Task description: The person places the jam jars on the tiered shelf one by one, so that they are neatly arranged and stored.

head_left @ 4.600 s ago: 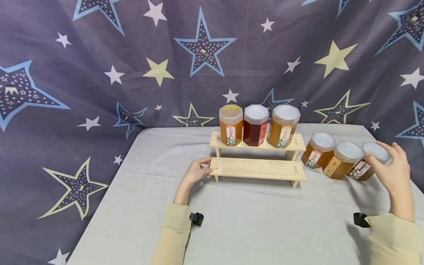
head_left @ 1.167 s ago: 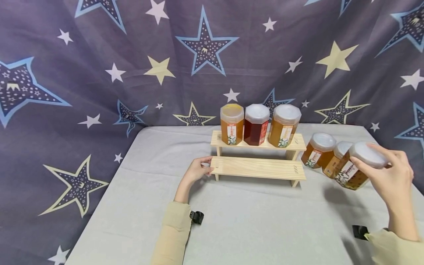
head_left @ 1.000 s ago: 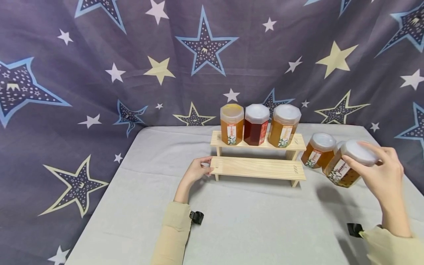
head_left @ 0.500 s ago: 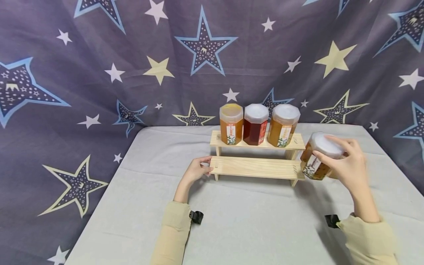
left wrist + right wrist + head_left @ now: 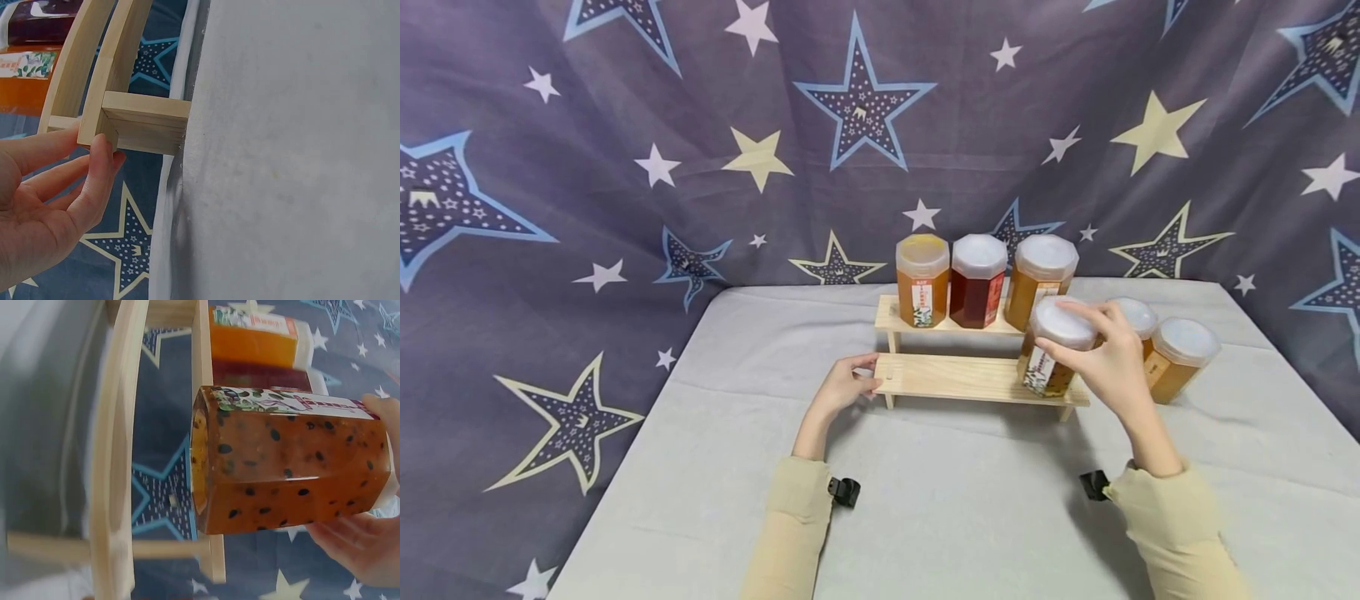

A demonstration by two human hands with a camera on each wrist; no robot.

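Observation:
In the head view my right hand point(image 5: 1111, 357) grips an octagonal jar point(image 5: 1043, 368) near its whitish lid, above the right end of a two-tier wooden rack's lower step point(image 5: 951, 377). In the right wrist view, dark seeds speckle the jar's orange-brown filling, and a gap shows between its base and the lower step. My left hand point(image 5: 842, 387) pinches the left end of that step between thumb and fingers, seen closely in the left wrist view. On the upper step stand an amber jar point(image 5: 922, 287), a dark red jar point(image 5: 976, 292) and another amber jar point(image 5: 1019, 296), partly hidden.
Right of the rack, two more lidded jars stand on the grey cloth-covered table point(image 5: 970, 517): an amber one point(image 5: 1168, 377) and one whose lid point(image 5: 1137, 315) shows behind my right hand. A star-patterned curtain point(image 5: 700, 100) hangs at the back and left.
My right hand has lifted the seeded jar from the right end of the table row and carried it left over the rack's lower step. My left hand stays on the rack.

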